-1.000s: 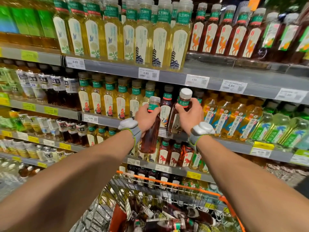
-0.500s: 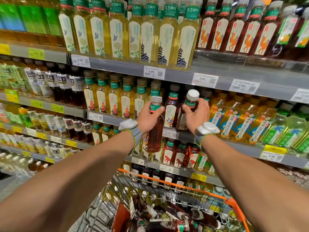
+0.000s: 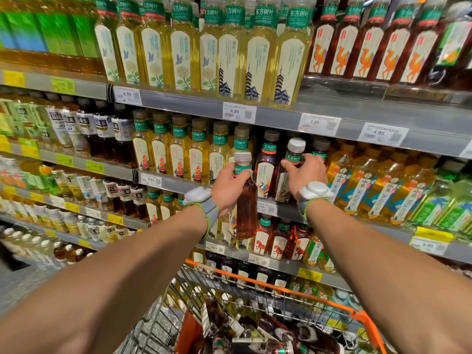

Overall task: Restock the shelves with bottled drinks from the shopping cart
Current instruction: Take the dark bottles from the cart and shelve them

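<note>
The reddish tea bottle (image 3: pixel 245 208) hangs upright from the left hand (image 3: pixel 228 191), fingers curled round its neck, out in front of the shelf edge (image 3: pixel 178 187). Just to that hand's right, a white-capped bottle (image 3: pixel 293 154) leans among the dark ones on the shelf, the right hand (image 3: pixel 306 175) wrapped round its shoulder. Below both wrists sits the shopping cart (image 3: pixel 281 286), more bottles lying inside.

A supermarket drinks aisle: grey shelves (image 3: pixel 357 116) packed with bottled teas (image 3: pixel 178 149), price tags (image 3: pixel 238 113) along their front edges, a wire shopping cart (image 3: pixel 268 284) below.
</note>
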A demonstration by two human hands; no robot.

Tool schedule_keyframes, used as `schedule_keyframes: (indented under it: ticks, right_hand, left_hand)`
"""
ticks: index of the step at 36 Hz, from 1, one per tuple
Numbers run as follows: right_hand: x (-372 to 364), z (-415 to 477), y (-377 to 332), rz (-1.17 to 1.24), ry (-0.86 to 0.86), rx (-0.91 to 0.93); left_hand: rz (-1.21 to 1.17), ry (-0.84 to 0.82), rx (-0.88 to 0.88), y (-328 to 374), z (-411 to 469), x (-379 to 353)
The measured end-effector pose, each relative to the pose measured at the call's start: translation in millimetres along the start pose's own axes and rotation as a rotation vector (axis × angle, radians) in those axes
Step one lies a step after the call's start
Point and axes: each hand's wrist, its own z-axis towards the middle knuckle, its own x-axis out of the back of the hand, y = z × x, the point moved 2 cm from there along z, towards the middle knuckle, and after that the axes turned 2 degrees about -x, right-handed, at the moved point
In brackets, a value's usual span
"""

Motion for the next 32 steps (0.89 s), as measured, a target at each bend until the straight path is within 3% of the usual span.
schedule_keyframes:
  ticks: [5, 11, 14, 19, 23, 32]
  right_hand:
    - [-3.6, 7.6, 4.0, -0.089, -0.054, -0.076]
    - [1.5, 5.1, 5.2, -0.073, -0.109, -0.095]
    - [3.1, -7.2, -0.8, 0.032, -0.11, -0.027]
    - [-7.3, -42.2, -13.8, 0.347, -0.278, 0.108]
    - [-12.3, -62.3, -24.8, 0.358, -0.461, 0.25]
    - [-4.8, -50.7, -27.0, 0.307, -0.254, 0.336]
  left_hand:
    - [-0.18, -0.027, 0.007, 9.3, -8.3, -2.8]
    - [-0.213, 0.026, 0.017, 21.1, -11.3, -3.4]
    - [-0.164, 0.059, 0.03, 25.1, -7.9, -3.5]
    - [0.027, 0.161, 0.01, 28.1, 1.2, -5.4]
    - [0.1, 0.216, -0.047, 39.5, 0.4, -10.2]
    - [0.174, 0.123, -0.156, 49.9, 7.8, -9.4]
